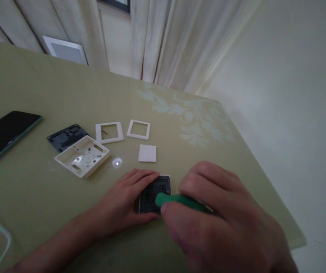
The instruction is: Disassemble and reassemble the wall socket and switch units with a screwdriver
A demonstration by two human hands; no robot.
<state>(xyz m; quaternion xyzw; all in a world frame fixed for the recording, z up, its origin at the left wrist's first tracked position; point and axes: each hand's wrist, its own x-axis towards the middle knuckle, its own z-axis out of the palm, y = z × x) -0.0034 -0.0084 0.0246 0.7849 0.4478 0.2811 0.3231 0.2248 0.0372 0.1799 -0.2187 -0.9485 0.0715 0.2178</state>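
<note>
My left hand (128, 197) grips a dark square wall-switch module (154, 187) with a pale edge, holding it against the table between thumb and fingers. Closed around a green tool (189, 202), my right hand (222, 212) is in front of the module's lower right side. The tool's green end overlaps the module in view, and I cannot tell whether it touches it. Most of the tool is hidden by the fingers. Just beyond the module lies a white square switch plate (147, 153).
Two white square frames (109, 132) (138, 129) lie farther back, one with a small screw inside it. A white back box (82, 156) overlaps a dark panel (67, 137). Nearby is a clear round disc (117, 163). A phone (6, 134) and white cable (2, 231) are at left.
</note>
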